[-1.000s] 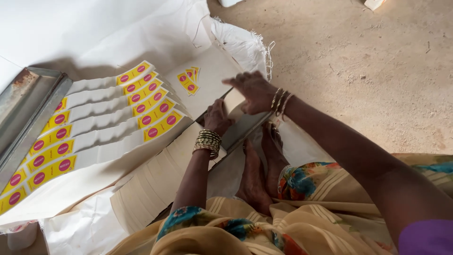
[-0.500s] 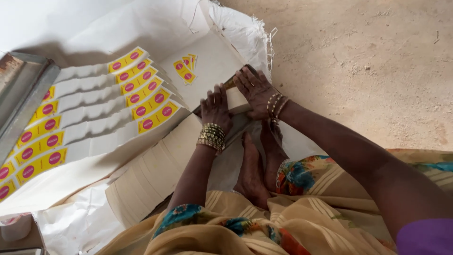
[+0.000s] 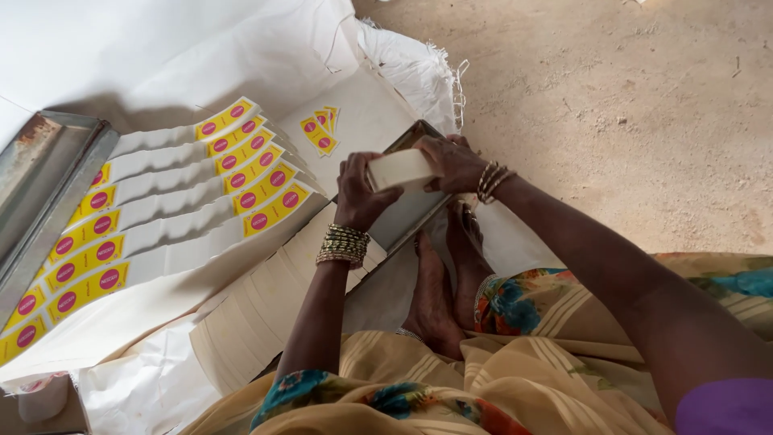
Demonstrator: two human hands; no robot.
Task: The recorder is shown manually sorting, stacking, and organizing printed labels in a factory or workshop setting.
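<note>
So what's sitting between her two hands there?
In the head view, a small stack of cream paper slips, gripped between the left hand and right hand, above a metal tray.

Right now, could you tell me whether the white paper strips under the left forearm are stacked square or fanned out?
Fanned out. The white paper strips overlap like shingles, each edge showing beside the next, under the left forearm.

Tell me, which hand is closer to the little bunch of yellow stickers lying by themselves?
The left hand. It sits just below and right of the small yellow stickers, gripping the white block. The right hand holds the block's far side, farther right.
</note>
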